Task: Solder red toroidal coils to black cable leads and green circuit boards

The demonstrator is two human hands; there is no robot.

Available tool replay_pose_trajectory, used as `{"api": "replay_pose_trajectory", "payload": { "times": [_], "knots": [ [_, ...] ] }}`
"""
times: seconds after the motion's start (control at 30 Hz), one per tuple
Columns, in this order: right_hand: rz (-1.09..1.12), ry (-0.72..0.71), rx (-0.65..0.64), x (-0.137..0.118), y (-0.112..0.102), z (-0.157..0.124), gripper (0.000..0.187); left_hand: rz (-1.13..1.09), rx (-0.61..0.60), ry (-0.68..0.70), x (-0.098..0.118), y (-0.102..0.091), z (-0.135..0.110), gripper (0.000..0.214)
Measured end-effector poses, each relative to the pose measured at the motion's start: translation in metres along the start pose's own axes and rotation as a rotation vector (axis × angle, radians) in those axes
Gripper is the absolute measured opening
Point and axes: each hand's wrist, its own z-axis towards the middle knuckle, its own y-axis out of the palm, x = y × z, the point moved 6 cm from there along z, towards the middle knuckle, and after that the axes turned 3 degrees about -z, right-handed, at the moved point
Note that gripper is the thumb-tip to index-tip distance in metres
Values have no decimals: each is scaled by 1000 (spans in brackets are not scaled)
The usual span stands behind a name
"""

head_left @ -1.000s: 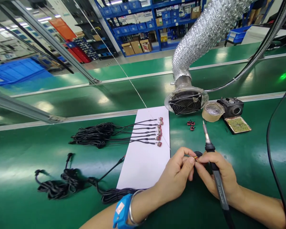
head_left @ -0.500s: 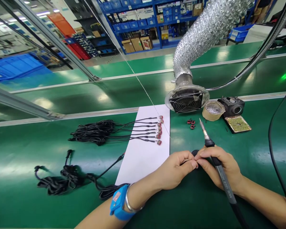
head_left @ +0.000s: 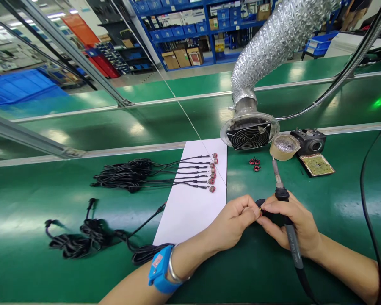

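Observation:
My right hand (head_left: 300, 224) grips a soldering iron (head_left: 292, 243) between thumb and palm, its tip slanting up and away from me. The same hand's thumb and forefinger pinch at a small part that meets my left hand (head_left: 231, 220). My left fingers are closed on that small part too; it is mostly hidden and too small to name. Just behind the fingertips lies a dark round object (head_left: 259, 202), partly covered. On a white sheet (head_left: 190, 212) to the left, several small reddish wound coils (head_left: 212, 189) sit at the ends of black cables (head_left: 127, 174).
A fume extractor fan (head_left: 250, 135) hangs over the bench on a silver duct. Near it stand a tub of solder-like metal (head_left: 285, 147), an iron stand (head_left: 311, 142) with a yellow sponge (head_left: 317, 164), and several red-black ring coils (head_left: 255, 163). Bundled cables (head_left: 73, 245) lie at left.
The soldering iron has swung slightly, its tip moving right toward the tub. My left hand has shifted a little, and the fingertips have rearranged around the small part.

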Motion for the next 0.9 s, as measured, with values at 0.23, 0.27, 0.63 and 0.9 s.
{"api": "replay_pose_trajectory", "payload": {
  "times": [0.23,0.27,0.63,0.9],
  "knots": [
    [12,-7,-21,1,-3,0,37,86,6,15,1,0,1,23],
    [33,2,-19,2,-4,1,37,112,9,6,0,-1,1,23],
    [16,-63,-165,-3,8,3,33,394,-50,1,-6,3,-4,20],
    [140,-10,-256,14,-2,2,31,361,-135,-106,0,-2,-5,21]
  ]
}}
